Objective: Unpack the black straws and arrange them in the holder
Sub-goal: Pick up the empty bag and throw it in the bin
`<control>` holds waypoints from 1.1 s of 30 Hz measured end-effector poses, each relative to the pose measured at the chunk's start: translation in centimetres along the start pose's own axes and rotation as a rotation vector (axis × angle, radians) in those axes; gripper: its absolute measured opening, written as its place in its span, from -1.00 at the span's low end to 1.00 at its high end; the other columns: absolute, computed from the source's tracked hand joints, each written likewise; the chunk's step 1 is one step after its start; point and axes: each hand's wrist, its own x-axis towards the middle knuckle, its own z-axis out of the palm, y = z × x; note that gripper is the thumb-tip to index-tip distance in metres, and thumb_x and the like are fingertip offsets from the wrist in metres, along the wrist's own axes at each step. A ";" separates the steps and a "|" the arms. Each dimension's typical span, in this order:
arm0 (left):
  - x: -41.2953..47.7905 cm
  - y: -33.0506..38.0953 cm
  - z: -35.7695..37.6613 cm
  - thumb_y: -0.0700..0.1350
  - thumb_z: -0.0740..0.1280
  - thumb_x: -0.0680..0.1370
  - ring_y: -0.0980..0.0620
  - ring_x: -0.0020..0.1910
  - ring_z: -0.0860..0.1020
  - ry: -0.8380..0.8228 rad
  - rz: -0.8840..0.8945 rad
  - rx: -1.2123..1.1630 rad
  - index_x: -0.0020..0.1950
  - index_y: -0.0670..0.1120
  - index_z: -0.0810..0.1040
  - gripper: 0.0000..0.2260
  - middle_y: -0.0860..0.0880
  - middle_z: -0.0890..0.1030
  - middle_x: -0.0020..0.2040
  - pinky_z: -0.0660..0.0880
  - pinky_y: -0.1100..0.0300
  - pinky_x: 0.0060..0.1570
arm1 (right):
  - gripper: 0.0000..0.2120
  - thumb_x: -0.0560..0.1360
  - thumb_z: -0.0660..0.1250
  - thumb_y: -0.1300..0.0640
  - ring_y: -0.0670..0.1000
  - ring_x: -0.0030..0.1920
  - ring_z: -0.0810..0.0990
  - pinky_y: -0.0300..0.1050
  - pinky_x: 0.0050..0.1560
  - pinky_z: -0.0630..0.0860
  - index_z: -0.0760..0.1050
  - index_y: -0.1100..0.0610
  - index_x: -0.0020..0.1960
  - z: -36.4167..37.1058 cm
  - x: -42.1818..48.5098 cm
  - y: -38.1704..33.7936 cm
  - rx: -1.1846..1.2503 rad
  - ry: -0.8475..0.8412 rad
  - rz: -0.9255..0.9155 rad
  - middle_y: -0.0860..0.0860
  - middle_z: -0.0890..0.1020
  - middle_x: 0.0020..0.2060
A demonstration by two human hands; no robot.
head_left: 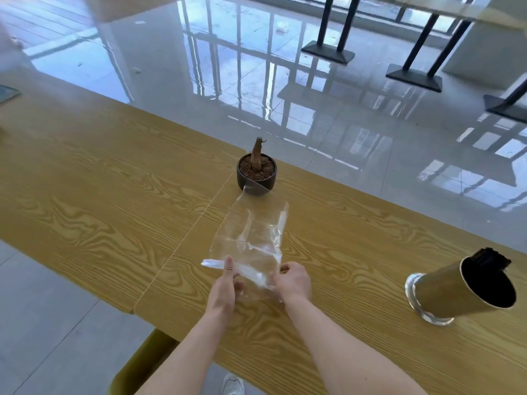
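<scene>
A wood-grain table (85,195) carries a small dark pot (269,181) near its far edge. A clear bag (251,232) lies before the pot. A gold holder (445,292) stands to the right.

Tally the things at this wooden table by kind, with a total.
Clear plastic bag: 1, pinched by left hand and right hand
Plant pot: 1
Gold holder: 1
Black straw bundle: 1, single straws uncountable
Total: 4

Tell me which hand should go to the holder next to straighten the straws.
Right, probably. The holder, black straws at its mouth, stands on the right, past the right hand; the left hand would have to cross the bag that both hands pinch.
</scene>
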 end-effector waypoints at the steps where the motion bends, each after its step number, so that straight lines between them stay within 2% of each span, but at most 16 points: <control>1: 0.1 0.0 -0.3 0.52 0.07 0.47 -0.05 -0.13 0.59 0.012 -0.003 -0.012 0.06 -0.03 0.65 -0.31 -0.11 0.70 -0.07 0.49 0.05 -0.08 | -0.84 0.48 0.42 -0.04 0.04 -0.08 0.67 0.01 -0.02 0.62 0.60 0.04 -0.03 -0.1 -0.2 0.0 0.003 -0.008 -0.015 -0.04 0.69 -0.12; 4: 0.9 0.1 -1.2 0.41 0.34 0.42 -0.10 -0.02 0.65 0.101 -0.011 0.001 0.10 -0.10 0.59 -0.40 -0.15 0.69 0.00 0.59 -0.07 0.01 | -0.91 0.48 0.41 0.05 0.02 -0.14 0.61 -0.01 -0.05 0.56 0.56 0.06 -0.13 -0.4 -1.1 0.4 0.049 -0.037 -0.064 -0.06 0.65 -0.21; 6: 1.3 0.1 -1.5 0.30 0.47 0.40 -0.15 0.04 0.64 0.170 -0.022 0.020 0.23 -0.10 0.49 -0.40 -0.12 0.64 0.07 0.60 -0.11 0.06 | -0.89 0.49 0.37 0.08 0.01 -0.19 0.56 0.01 -0.06 0.55 0.52 0.06 -0.20 -0.8 -1.8 0.7 0.108 -0.055 -0.087 -0.07 0.60 -0.27; 10: 1.8 0.4 -2.5 0.20 0.53 0.40 -0.15 0.13 0.56 0.211 0.022 0.040 0.49 -0.05 0.27 -0.21 0.00 0.54 0.12 0.52 -0.09 0.16 | -0.90 0.44 0.40 0.08 0.01 -0.17 0.62 0.03 -0.02 0.58 0.52 0.07 -0.21 -2.1 -3.5 0.5 0.179 -0.084 -0.154 -0.01 0.68 -0.21; 12: 2.0 0.8 -3.2 0.17 0.51 0.44 -0.16 0.24 0.51 0.161 0.028 0.074 0.56 -0.05 0.22 -0.19 -0.05 0.49 0.30 0.48 -0.05 0.17 | -0.95 0.45 0.38 0.14 0.02 -0.11 0.67 0.02 -0.01 0.59 0.53 0.10 -0.17 -2.9 -4.1 0.0 0.180 -0.097 -0.216 0.00 0.72 -0.19; 14: 1.8 1.1 -3.7 0.12 0.49 0.48 -0.18 0.20 0.56 0.041 0.006 0.023 0.57 -0.03 0.23 -0.25 -0.13 0.47 0.41 0.55 -0.02 0.02 | -0.95 0.49 0.35 0.18 -0.08 -0.16 0.68 -0.05 -0.07 0.59 0.51 0.09 -0.16 -3.8 -4.6 -0.5 0.183 -0.100 -0.297 -0.05 0.73 -0.23; 16: 0.9 1.4 -4.3 0.08 0.47 0.51 -0.17 0.04 0.64 -0.126 -0.059 -0.172 0.53 0.04 0.27 -0.34 -0.20 0.56 0.30 0.55 0.01 -0.18 | -0.92 0.53 0.33 0.20 -0.18 -0.28 0.64 -0.14 -0.18 0.57 0.50 0.07 -0.13 -4.8 -5.2 -1.3 0.184 -0.115 -0.380 -0.08 0.74 -0.25; 18: 0.0 1.6 -4.9 0.05 0.48 0.49 -0.21 0.03 0.68 -0.255 -0.117 -0.312 0.41 0.11 0.37 -0.47 -0.21 0.61 0.20 0.55 -0.01 -0.15 | -0.92 0.56 0.32 0.19 -0.20 -0.33 0.62 -0.14 -0.24 0.54 0.50 0.05 -0.10 -5.6 -5.8 -2.1 0.189 -0.145 -0.438 -0.08 0.75 -0.23; 20: -0.9 1.5 -5.4 -0.07 0.52 0.42 -0.16 -0.07 0.71 -0.277 -0.105 -0.477 0.29 -0.02 0.49 -0.53 -0.15 0.66 0.03 0.56 0.03 -0.16 | -0.92 0.58 0.31 0.18 -0.17 -0.29 0.65 -0.12 -0.22 0.55 0.50 0.05 -0.08 -6.3 -6.5 -2.8 0.179 -0.167 -0.495 -0.06 0.75 -0.23; 23: -2.3 1.4 -6.0 -0.29 0.51 0.40 -0.05 -0.26 0.68 -0.085 0.006 -0.576 0.22 -0.13 0.55 -0.59 -0.14 0.72 -0.18 0.55 0.15 -0.24 | -0.97 0.57 0.33 0.13 -0.05 -0.20 0.69 0.01 -0.12 0.62 0.51 0.02 -0.03 -7.0 -7.5 -3.6 0.080 -0.170 -0.576 -0.03 0.73 -0.22; 26: -4.7 1.1 -6.9 -0.33 0.50 0.45 -0.03 -0.30 0.69 0.108 0.175 -0.497 0.10 -0.15 0.61 -0.74 -0.16 0.73 -0.18 0.54 0.17 -0.24 | -0.93 0.57 0.34 0.13 0.05 -0.21 0.64 0.11 -0.11 0.61 0.51 0.06 0.05 -6.9 -8.4 -3.9 -0.037 -0.089 -0.721 -0.02 0.69 -0.18; 30: -8.3 -0.7 -8.4 -0.32 0.49 0.46 -0.01 -0.34 0.68 0.327 0.384 -0.395 -0.01 -0.17 0.63 -0.85 -0.19 0.71 -0.19 0.54 0.31 -0.39 | -0.60 0.57 0.36 0.15 -0.10 -0.18 0.54 -0.11 -0.08 0.58 0.40 0.03 0.38 -5.6 -10.0 -3.8 -0.081 -0.031 -0.953 -0.11 0.56 0.10; 33: -11.0 -2.7 -10.3 -0.32 0.49 0.46 0.01 -0.36 0.66 0.481 0.402 -0.356 -0.06 -0.18 0.64 -0.89 -0.16 0.71 -0.25 0.56 0.24 -0.35 | -0.53 0.56 0.35 0.24 -0.07 -0.19 0.54 -0.19 -0.14 0.51 0.40 0.04 0.44 -3.7 -11.6 -3.8 -0.168 -0.061 -1.157 -0.05 0.55 0.16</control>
